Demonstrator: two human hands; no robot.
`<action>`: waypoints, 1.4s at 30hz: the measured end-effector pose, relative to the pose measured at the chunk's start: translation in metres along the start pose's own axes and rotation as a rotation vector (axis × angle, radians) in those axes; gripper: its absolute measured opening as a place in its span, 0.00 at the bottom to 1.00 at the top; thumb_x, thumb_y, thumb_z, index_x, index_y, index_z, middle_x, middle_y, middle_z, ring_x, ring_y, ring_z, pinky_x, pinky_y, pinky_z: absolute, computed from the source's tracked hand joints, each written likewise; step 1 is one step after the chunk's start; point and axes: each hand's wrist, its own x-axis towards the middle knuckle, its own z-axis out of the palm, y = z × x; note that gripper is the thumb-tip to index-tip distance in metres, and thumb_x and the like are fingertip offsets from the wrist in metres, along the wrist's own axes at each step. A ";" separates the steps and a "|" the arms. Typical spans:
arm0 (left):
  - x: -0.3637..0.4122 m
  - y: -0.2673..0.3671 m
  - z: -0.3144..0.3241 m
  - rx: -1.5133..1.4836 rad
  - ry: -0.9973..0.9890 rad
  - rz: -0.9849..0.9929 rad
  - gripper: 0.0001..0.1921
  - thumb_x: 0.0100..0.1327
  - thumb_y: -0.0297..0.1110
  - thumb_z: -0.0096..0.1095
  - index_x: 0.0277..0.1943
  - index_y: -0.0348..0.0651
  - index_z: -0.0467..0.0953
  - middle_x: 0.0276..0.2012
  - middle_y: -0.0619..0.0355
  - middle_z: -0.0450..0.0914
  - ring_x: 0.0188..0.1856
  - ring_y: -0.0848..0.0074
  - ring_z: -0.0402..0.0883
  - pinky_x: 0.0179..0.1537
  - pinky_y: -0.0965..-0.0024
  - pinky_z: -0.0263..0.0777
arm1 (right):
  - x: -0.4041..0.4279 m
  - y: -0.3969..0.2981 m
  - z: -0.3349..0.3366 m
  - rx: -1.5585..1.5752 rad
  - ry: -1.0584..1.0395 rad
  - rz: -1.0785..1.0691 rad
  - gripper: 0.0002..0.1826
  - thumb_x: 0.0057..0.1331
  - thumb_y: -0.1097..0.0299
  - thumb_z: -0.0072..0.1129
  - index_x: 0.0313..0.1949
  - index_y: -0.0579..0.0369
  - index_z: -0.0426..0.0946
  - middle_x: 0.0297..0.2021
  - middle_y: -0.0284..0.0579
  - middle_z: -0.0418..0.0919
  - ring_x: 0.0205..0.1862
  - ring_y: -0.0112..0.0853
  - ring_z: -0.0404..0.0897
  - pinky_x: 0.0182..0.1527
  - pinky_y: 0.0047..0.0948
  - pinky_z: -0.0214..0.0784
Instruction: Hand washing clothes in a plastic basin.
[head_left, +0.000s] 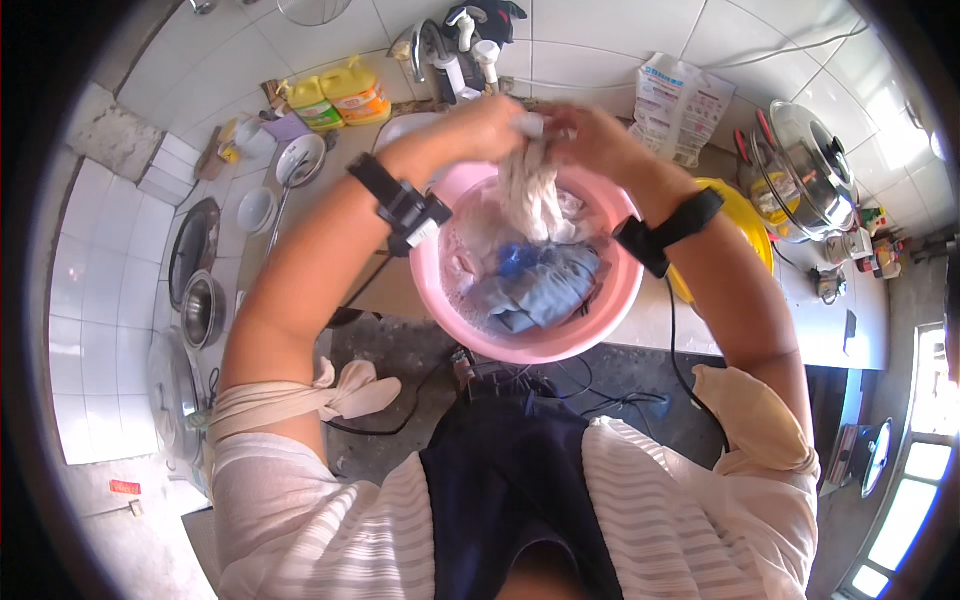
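Observation:
A pink plastic basin holds sudsy water and wet clothes. Over its far side, my left hand and my right hand are close together, both gripping a bunched whitish wet cloth that hangs down into the basin. The hands are somewhat blurred, and the fingers partly hide the cloth's upper end. Below them in the water lies a grey-blue garment with a bright blue patch beside it. Paler pinkish fabric shows at the basin's left, among foam.
A faucet rises behind the basin, with yellow detergent jugs to its left. A printed plastic bag leans on the tiled wall. At right are a yellow basin and a lidded glass pot; bowls stand left.

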 end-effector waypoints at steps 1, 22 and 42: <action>-0.004 0.001 -0.020 -0.093 0.090 0.041 0.12 0.52 0.22 0.53 0.41 0.34 0.77 0.25 0.53 0.80 0.25 0.76 0.78 0.28 0.71 0.72 | 0.001 -0.023 -0.005 0.224 0.049 -0.067 0.17 0.49 0.76 0.56 0.41 0.61 0.77 0.28 0.44 0.79 0.30 0.28 0.77 0.36 0.26 0.71; -0.039 -0.008 0.022 -0.254 0.239 0.167 0.26 0.53 0.30 0.65 0.56 0.37 0.67 0.50 0.52 0.73 0.51 0.70 0.73 0.51 0.68 0.67 | -0.016 -0.003 0.007 -0.634 0.211 -0.259 0.09 0.54 0.67 0.57 0.33 0.56 0.74 0.30 0.51 0.77 0.35 0.49 0.77 0.37 0.43 0.70; -0.145 -0.050 0.132 -0.507 0.143 -0.345 0.26 0.55 0.41 0.63 0.55 0.39 0.68 0.52 0.46 0.71 0.51 0.63 0.74 0.50 0.66 0.69 | -0.029 0.134 0.113 -1.004 -0.853 0.215 0.16 0.56 0.68 0.48 0.42 0.58 0.78 0.45 0.52 0.77 0.49 0.43 0.76 0.51 0.39 0.66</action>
